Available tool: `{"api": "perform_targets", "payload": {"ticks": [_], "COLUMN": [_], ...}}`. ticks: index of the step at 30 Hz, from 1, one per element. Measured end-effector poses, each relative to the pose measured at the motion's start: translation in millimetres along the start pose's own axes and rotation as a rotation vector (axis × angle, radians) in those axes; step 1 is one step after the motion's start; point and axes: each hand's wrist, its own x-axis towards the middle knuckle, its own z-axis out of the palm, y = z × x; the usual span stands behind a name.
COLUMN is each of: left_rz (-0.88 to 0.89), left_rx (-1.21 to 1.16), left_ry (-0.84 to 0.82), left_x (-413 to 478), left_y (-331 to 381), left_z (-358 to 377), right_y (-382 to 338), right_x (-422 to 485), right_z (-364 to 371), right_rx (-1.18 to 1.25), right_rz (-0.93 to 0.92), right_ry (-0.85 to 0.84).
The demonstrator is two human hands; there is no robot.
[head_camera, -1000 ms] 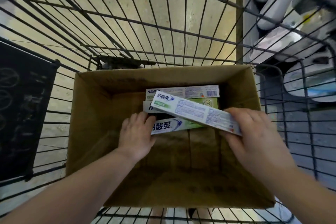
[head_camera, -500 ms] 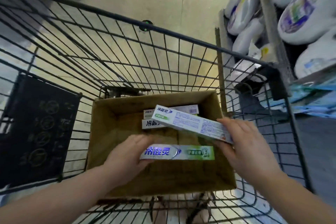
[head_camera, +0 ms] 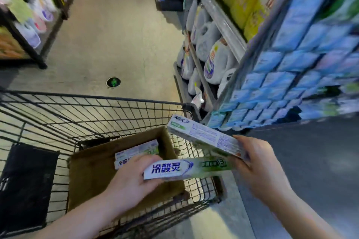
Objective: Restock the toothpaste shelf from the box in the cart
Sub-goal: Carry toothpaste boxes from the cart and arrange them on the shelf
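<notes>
My left hand (head_camera: 134,178) grips a white-and-green toothpaste carton (head_camera: 186,168) by its left end, held level above the cart. My right hand (head_camera: 258,165) holds a second toothpaste carton (head_camera: 204,137) by its right end, tilted with its far end raised toward the shelf. Below them an open cardboard box (head_camera: 91,170) sits in the black wire cart (head_camera: 81,116). Two more cartons (head_camera: 136,151) lie inside it at the far side. At the right, the toothpaste shelf (head_camera: 281,83) is packed with blue and white cartons, blurred.
White detergent jugs (head_camera: 211,60) fill the lower shelves past the toothpaste. Yellow packs (head_camera: 240,0) stand above them. Another shelf unit (head_camera: 29,15) lines the aisle's left side. The tan floor has a green round marker (head_camera: 113,82). A black panel (head_camera: 25,184) hangs on the cart's left.
Both hands have risen out of the box, each with a carton. My view has swung up and to the right, so the toothpaste shelf now shows.
</notes>
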Motion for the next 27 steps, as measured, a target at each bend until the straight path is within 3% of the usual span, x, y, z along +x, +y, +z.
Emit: {"api": "perform_targets", "payload": {"ticks": [8,15,20,27], "left_rz": [0.221,0.347,0.401,0.488], "left_rx": [-0.045,-0.117,-0.125,-0.075], "left_ry": [-0.142,-0.254,-0.360,-0.491], "left_x": [37,55,62,84], "left_y": [153,311,418,544], "left_z": [72,211,299,371], "right_y": [137,292,394,479], "right_x": [-102,-221,-296,-365], "right_z": [-109,-195,-252,-326], "right_rx": [-0.036,0.004,-0.041,-0.067], "right_rz": [0.167,0.362,0.496,0.654], "right_ry": [0.131,0.363,0.380,0.457]}}
